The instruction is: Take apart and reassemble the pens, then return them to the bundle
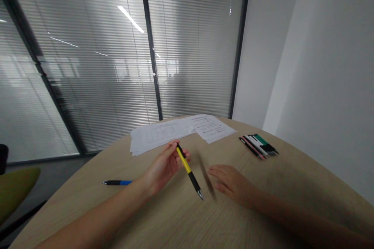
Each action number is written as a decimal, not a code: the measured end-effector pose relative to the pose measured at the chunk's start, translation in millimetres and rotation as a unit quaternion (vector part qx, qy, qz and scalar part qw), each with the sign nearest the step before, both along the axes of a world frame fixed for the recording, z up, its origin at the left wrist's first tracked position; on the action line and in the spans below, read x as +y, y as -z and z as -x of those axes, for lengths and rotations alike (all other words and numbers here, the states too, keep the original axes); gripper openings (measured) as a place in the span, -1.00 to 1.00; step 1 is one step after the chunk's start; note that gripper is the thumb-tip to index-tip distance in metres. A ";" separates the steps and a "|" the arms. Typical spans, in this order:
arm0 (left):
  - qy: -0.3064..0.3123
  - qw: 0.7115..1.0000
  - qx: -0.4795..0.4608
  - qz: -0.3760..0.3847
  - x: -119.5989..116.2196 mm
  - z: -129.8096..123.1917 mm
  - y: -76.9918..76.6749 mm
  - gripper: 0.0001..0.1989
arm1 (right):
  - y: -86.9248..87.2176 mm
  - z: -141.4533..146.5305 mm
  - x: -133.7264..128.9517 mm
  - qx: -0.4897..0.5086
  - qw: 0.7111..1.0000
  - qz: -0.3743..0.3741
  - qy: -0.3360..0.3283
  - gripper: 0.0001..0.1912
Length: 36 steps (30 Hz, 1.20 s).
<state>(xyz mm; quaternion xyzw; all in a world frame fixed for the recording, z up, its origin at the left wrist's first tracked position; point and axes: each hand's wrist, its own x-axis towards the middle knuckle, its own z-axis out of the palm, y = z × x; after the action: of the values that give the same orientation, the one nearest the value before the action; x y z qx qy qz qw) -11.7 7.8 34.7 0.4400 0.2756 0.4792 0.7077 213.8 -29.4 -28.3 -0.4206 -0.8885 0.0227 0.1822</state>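
Note:
My left hand (166, 165) pinches a yellow and black pen (187, 167) near its upper end. The pen slants down to the right, its silver tip (200, 195) pointing at the table. My right hand (233, 184) is to the right of the pen, apart from it, with its fingers stretched out and nothing in them. Beyond my left forearm lies a blue and black pen (117, 183), its right end hidden behind the arm.
Several printed paper sheets (163, 132) lie at the far side of the wooden table (163, 221). A row of several pens (258, 146) lies at the right. Glass panels with blinds (193, 46) and a white wall (327, 85) stand behind; a green chair (17, 186) is at left.

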 end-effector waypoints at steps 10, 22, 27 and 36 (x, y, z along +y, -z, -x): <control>0.073 0.991 -0.053 0.102 13.8 20.9 -23.1 -0.66 | 3.8 -0.1 2.2 -0.023 0.999 0.000 0.029 -0.56; 0.060 0.995 -0.050 0.062 8.0 33.0 -49.3 -0.77 | 6.8 -0.9 4.3 -0.018 0.998 0.034 0.056 -0.47; 0.053 0.996 -0.064 0.041 9.0 36.2 -54.3 -0.77 | 6.2 -0.9 4.0 -0.017 0.998 0.022 0.050 -0.49; 0.051 0.996 -0.080 0.001 1.0 34.8 -62.8 -0.72 | 4.5 0.2 3.9 -0.034 0.998 0.021 0.055 -0.49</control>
<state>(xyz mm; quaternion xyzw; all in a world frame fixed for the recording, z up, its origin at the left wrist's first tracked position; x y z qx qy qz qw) -46.5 8.8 97.5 0.4132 0.1959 0.4756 0.7514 213.6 -25.6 -32.8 -0.4732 -0.8690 0.0167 0.1438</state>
